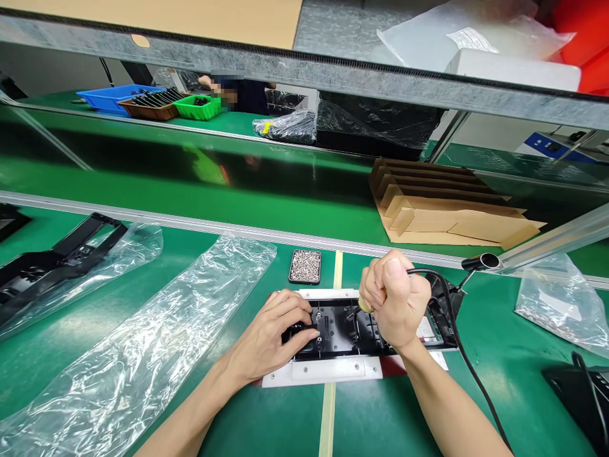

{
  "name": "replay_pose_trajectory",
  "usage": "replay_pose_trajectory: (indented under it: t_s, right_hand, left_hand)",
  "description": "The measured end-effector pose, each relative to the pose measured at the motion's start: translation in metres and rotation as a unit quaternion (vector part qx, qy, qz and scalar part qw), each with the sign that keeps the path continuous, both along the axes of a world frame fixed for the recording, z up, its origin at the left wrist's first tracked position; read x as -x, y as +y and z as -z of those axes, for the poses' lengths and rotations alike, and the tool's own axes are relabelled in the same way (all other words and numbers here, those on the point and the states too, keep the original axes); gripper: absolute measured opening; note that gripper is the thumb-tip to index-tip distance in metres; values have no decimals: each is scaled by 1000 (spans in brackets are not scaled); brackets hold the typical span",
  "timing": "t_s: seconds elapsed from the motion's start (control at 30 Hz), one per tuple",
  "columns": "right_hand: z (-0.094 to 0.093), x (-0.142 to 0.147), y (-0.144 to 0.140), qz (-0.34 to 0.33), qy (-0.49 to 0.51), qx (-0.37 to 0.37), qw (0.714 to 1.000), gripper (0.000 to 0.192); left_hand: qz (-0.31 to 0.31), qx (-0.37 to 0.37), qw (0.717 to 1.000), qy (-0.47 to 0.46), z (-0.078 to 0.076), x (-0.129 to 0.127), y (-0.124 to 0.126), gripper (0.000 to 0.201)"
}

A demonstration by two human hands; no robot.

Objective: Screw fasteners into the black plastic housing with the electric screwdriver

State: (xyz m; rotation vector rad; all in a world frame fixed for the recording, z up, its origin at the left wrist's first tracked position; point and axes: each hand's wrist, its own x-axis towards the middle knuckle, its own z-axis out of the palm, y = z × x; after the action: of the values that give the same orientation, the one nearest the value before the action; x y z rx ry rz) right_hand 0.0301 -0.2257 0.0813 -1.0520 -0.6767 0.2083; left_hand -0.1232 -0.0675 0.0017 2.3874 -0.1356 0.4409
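Note:
A black plastic part [340,330] lies in a white fixture [323,371] on the green table, just in front of me. My left hand [273,333] rests flat on the left end of the black part, fingers pressing down on it. My right hand [397,298] is closed in a fist around a corded electric screwdriver [365,306], held upright over the middle of the part. Its black cable [469,362] runs off to the lower right. A small tray of screws [305,266] sits just behind the fixture.
Long clear plastic bags [143,343] lie to the left, one holding a black frame [52,260]. Another bag [556,301] lies at the right. Folded cardboard [442,212] sits on the conveyor belt. Coloured bins [157,101] and another person are across the line.

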Motion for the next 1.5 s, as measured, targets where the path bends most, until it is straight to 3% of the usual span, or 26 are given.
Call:
replay_pose_trajectory:
  t_s: [1.5]
  right_hand:
    - [2,0,-1,-3,3,-6,1000,44]
  left_hand:
    - [3,13,1000,-2,-1,-1,0,8]
